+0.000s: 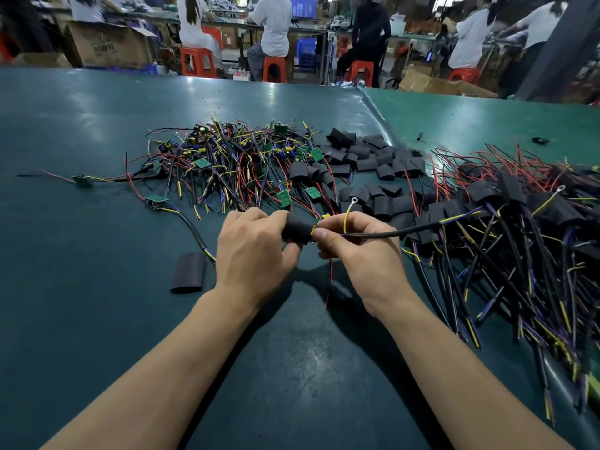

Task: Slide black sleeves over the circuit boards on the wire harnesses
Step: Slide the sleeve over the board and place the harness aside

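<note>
My left hand [253, 251] grips a black sleeve [298, 228] above the green table. My right hand [357, 248] pinches the wire harness [406, 230] right at the sleeve's open end, where a bit of yellow part shows. The harness's black cable runs off to the right, and its yellow wire with a ring terminal [353, 200] curls up over my fingers. The circuit board is mostly hidden inside the sleeve. A red wire hangs down below my hands.
A tangle of bare harnesses with green boards [227, 164] lies ahead. Loose black sleeves [370, 160] are heaped to its right. Sleeved harnesses [519, 222] pile up at far right. One flat sleeve [189, 272] lies left of my left hand. Seated people work beyond the table.
</note>
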Tool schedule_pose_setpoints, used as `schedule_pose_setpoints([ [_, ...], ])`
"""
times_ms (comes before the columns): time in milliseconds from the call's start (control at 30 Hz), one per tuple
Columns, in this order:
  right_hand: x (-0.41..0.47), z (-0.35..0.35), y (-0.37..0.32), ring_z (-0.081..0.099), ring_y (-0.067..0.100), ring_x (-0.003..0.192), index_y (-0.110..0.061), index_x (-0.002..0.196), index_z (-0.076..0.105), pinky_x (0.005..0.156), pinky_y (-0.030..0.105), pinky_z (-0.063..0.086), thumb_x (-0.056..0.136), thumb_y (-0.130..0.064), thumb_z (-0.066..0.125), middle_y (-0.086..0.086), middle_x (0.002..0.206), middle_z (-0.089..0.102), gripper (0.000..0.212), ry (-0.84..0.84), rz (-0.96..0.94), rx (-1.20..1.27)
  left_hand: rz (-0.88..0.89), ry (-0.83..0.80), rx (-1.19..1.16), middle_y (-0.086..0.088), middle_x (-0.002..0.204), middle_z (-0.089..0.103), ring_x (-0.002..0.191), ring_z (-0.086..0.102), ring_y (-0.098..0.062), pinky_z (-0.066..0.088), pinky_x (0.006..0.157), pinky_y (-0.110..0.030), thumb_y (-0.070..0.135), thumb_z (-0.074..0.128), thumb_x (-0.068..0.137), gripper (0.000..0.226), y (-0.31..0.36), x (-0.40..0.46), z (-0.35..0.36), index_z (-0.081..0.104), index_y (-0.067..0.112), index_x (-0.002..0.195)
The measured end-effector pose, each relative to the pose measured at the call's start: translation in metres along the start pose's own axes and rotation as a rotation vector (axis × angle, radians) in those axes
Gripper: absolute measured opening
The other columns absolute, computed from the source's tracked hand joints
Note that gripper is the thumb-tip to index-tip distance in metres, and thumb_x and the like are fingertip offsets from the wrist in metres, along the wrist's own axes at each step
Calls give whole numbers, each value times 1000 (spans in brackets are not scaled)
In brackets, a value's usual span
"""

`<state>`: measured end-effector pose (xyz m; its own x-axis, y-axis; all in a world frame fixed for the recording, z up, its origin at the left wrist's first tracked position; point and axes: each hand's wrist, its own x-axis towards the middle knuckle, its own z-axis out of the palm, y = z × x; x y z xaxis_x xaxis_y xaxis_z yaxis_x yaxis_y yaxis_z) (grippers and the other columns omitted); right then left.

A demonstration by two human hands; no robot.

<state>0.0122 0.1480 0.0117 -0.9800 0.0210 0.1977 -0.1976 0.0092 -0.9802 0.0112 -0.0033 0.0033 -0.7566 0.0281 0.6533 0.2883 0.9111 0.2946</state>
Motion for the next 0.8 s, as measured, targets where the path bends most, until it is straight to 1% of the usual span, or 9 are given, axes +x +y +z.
schedule_pose_setpoints([
  [33,1,-1,0,64,9,61,-9,79,71,64,24,57,81,1,74,-3,67,69,11,17,15,17,34,9,0,-15,72,64,67,59,-34,46,67,-38,24,65,69,33,1,-1,0,73,6,95],
  [100,4,-4,0,62,8,60,-9,78,70,59,21,53,81,3,73,-2,66,69,13,47,44,67,99,8,-16,-11,91,70,81,62,-32,49,73,-42,24,67,73,53,1,0,0,66,8,122],
  [133,6,-5,-1,61,8,60,-9,77,70,57,20,52,82,3,72,-2,65,69,14,49,49,71,135,7,-31,-7,101,70,89,61,-32,48,77,-45,25,66,75,57,0,1,-1,61,10,130],
  [167,7,-7,-1,61,7,59,-10,77,69,57,19,51,82,4,72,-4,64,68,15,38,41,51,178,-2,-56,-6,107,69,93,61,-32,48,80,-46,27,65,77,56,-3,3,-1,61,12,131],
  [267,9,-11,-2,62,5,62,-12,75,68,59,19,52,82,4,72,-5,64,67,18,-11,-3,-66,304,-112,-234,-10,102,71,89,66,-31,54,77,-46,25,68,81,40,-14,5,2,71,7,117],
  [367,10,-15,-2,63,6,63,-12,74,68,59,19,52,81,3,73,-2,66,69,17,15,-8,-79,309,-183,-368,-11,99,73,85,69,-26,55,74,-38,25,80,76,42,-21,4,2,73,4,112],
  [533,11,-19,-3,65,12,63,-11,74,69,60,22,54,82,1,73,0,67,70,16,36,51,19,330,-108,-398,-11,100,75,85,71,-25,58,75,-41,19,83,75,41,-18,3,2,73,1,110],
  [700,12,-21,-4,64,11,59,-11,75,67,58,22,55,83,1,72,-1,65,69,15,71,105,94,370,-106,-435,-9,93,75,77,69,-21,56,68,-36,18,87,70,42,-17,4,-3,74,1,107],
  [800,12,-21,-4,63,11,57,-10,75,66,56,21,53,83,2,72,0,65,69,15,69,126,133,403,-73,-420,-9,89,75,72,69,-22,56,64,-36,18,87,71,40,-16,4,-2,75,0,104],
])
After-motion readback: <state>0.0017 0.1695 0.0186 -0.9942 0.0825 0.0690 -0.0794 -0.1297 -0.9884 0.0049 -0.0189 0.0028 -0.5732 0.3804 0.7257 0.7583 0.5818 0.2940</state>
